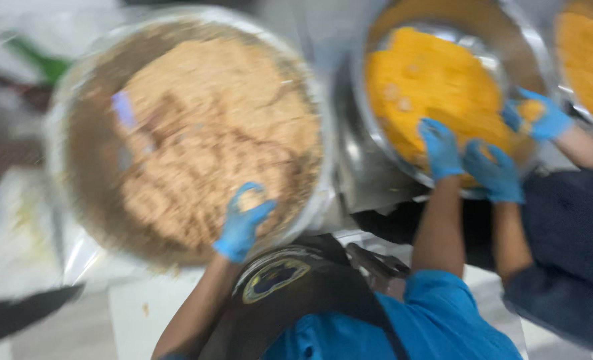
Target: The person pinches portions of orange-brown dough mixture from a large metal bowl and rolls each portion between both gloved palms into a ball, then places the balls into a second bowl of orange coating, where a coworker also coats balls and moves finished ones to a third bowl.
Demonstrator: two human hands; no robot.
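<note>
Brown crumb mixture [203, 133] filled the wide steel bowl [63, 133] ahead and to the left. At its near rim, the gloved left hand [243, 223] was curled around a small lump [251, 199] of it. The rest spread away from that hand, forward and leftward. Farther right, the right hand [440, 148] lay flat on yellow mixture [430, 80] in a second bowl [360, 100], apparently gripping nothing. A co-worker's gloved hands [493, 172] worked beside it.
</note>
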